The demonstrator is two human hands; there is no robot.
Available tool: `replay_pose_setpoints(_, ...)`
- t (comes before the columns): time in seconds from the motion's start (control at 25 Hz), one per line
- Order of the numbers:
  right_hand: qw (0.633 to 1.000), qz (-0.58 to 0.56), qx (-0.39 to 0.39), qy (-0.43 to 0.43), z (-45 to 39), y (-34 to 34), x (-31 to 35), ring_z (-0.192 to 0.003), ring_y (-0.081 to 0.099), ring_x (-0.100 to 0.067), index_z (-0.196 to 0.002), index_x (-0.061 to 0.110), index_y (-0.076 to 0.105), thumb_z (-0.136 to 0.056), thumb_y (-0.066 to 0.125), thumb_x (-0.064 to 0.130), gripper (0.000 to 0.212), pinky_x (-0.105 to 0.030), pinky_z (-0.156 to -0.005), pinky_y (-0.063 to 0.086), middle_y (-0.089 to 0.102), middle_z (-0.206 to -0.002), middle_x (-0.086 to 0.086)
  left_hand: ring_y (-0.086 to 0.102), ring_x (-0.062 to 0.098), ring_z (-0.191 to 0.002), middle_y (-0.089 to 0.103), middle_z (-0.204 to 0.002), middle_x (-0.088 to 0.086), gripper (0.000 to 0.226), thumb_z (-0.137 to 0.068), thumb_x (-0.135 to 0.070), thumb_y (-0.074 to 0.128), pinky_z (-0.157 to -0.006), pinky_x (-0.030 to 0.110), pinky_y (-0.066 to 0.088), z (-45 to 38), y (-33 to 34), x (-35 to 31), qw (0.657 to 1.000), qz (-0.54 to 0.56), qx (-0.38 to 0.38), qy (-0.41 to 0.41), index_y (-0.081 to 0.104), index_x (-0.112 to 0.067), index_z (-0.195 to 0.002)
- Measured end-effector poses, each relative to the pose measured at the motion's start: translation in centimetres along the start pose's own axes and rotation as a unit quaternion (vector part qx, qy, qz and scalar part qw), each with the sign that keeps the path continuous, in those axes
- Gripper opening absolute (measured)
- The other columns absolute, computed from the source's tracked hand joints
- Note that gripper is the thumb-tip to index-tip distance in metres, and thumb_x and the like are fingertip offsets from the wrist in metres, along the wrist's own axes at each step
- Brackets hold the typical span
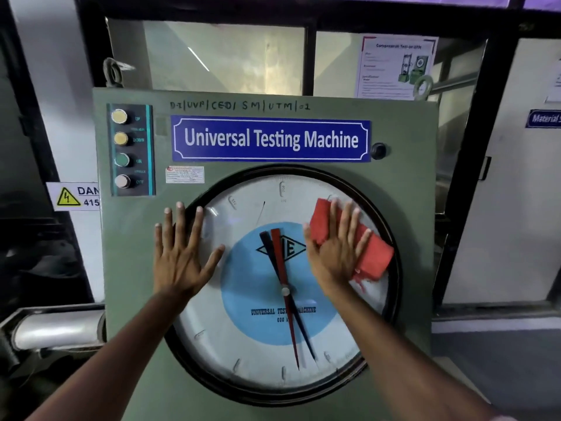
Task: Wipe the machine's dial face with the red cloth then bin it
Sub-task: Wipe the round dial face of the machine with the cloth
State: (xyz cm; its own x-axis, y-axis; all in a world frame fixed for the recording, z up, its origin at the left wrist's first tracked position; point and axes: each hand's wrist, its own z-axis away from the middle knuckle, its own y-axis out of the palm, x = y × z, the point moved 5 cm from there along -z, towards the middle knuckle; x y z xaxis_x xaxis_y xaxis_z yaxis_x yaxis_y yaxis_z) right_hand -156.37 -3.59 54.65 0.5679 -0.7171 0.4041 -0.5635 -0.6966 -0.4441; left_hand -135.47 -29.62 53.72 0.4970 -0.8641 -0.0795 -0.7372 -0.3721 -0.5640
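The green machine (pixel 394 132) fills the view, labelled "Universal Testing Machine". Its round dial face (pixel 249 338) has a black rim, a blue centre and red and black needles. My right hand (pixel 334 250) lies flat with fingers spread, pressing the folded red cloth (pixel 373 256) against the glass at the dial's upper right. The cloth sticks out above and to the right of the fingers. My left hand (pixel 182 247) rests flat and empty on the dial's upper left rim, fingers apart. No bin is in view.
A button panel (pixel 132 150) with several round buttons sits at the machine's upper left. A yellow danger sign (pixel 76 197) hangs on the wall to the left. A grey pipe (pixel 54 329) runs low on the left. Windows and a poster (pixel 397 68) stand behind.
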Motion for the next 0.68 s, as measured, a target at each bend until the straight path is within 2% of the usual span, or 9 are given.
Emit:
replay_pose_setpoints(0.08, 0.999, -0.014, -0.029, 0.003, -1.8, 0.5, 4.9, -0.167, 0.003, -0.025, -0.172, 0.027, 0.010, -0.103, 0.026, 0.072, 0.084, -0.067, -0.129, 0.010, 0.007, -0.180, -0.002, -0.007, 0.027, -0.168, -0.008, -0.181, 0.006, 0.089, -0.102, -0.071, 0.028, -0.136, 0.047, -0.006, 0.0, 0.6, -0.5, 0.999, -0.023, -0.028, 0.033, 0.005, -0.022, -0.173)
replay_pose_setpoints(0.2, 0.992, -0.001, -0.042, -0.122, -1.4, 2.1, 12.2, -0.167, 0.007, -0.022, -0.172, 0.032, 0.012, -0.104, 0.030, 0.071, 0.080, -0.061, -0.132, 0.004, 0.007, -0.180, 0.005, 0.002, 0.021, -0.169, 0.007, -0.181, 0.008, 0.086, -0.105, -0.064, 0.030, -0.137, 0.044, 0.001, -0.7, 1.7, -1.6, 0.993, -0.028, -0.059, 0.101, 0.013, -0.013, -0.172)
replay_pose_setpoints(0.32, 0.978, 0.036, -0.035, -0.202, -0.7, 2.4, 9.6, -0.166, 0.010, -0.020, -0.171, 0.034, 0.017, -0.104, 0.035, 0.068, 0.077, -0.060, -0.132, 0.008, 0.014, -0.180, 0.005, 0.010, 0.022, -0.168, 0.017, -0.180, 0.009, 0.088, -0.105, -0.065, 0.030, -0.137, 0.044, 0.006, -0.7, 2.1, -1.6, 0.990, -0.024, -0.071, 0.121, 0.018, -0.009, -0.171)
replay_pose_setpoints(0.36, 0.980, 0.048, -0.034, -0.188, -1.0, 2.2, 7.4, -0.166, 0.009, -0.020, -0.171, 0.034, 0.018, -0.104, 0.035, 0.067, 0.076, -0.062, -0.132, 0.010, 0.015, -0.180, 0.004, 0.011, 0.022, -0.168, 0.017, -0.180, 0.009, 0.088, -0.105, -0.066, 0.030, -0.137, 0.044, 0.006, -0.9, 2.1, -1.5, 0.990, -0.022, -0.068, 0.121, 0.017, -0.009, -0.171)
replay_pose_setpoints(0.44, 0.996, 0.024, -0.047, -0.066, -2.1, 1.0, 3.7, -0.166, 0.010, -0.022, -0.171, 0.032, 0.018, -0.105, 0.033, 0.063, 0.074, -0.065, -0.130, 0.014, 0.015, -0.180, 0.001, 0.011, 0.023, -0.168, 0.016, -0.180, 0.009, 0.089, -0.105, -0.066, 0.031, -0.137, 0.044, 0.005, -0.7, 2.2, -1.5, 0.990, -0.022, -0.067, 0.124, 0.015, -0.010, -0.172)
replay_pose_setpoints(0.52, 0.996, 0.001, -0.083, 0.036, -2.7, 1.3, 4.8, -0.166, 0.012, -0.025, -0.171, 0.032, 0.016, -0.106, 0.030, 0.062, 0.073, -0.066, -0.129, 0.014, 0.013, -0.180, 0.001, 0.011, 0.022, -0.168, 0.016, -0.180, 0.008, 0.089, -0.105, -0.066, 0.032, -0.137, 0.043, 0.005, -0.7, 2.3, -1.5, 0.989, -0.025, -0.074, 0.123, 0.015, -0.010, -0.172)
replay_pose_setpoints(0.56, 0.996, 0.000, -0.081, 0.020, -2.5, 1.7, 7.0, -0.166, 0.011, -0.025, -0.171, 0.034, 0.014, -0.106, 0.028, 0.063, 0.073, -0.065, -0.131, 0.011, 0.011, -0.180, 0.003, 0.012, 0.022, -0.168, 0.016, -0.180, 0.008, 0.089, -0.104, -0.066, 0.034, -0.137, 0.043, 0.005, -0.8, 2.3, -1.5, 0.989, -0.024, -0.076, 0.124, 0.015, -0.010, -0.172)
replay_pose_setpoints(0.68, 0.982, 0.020, -0.044, -0.181, 0.9, 3.5, 11.0, -0.167, 0.009, -0.020, -0.171, 0.039, 0.011, -0.107, 0.025, 0.064, 0.070, -0.060, -0.132, 0.005, 0.006, -0.180, 0.007, 0.014, 0.021, -0.168, 0.014, -0.181, 0.006, 0.090, -0.103, -0.065, 0.036, -0.137, 0.042, 0.005, -0.7, 2.2, -1.3, 0.987, -0.013, -0.088, 0.132, 0.017, -0.010, -0.171)
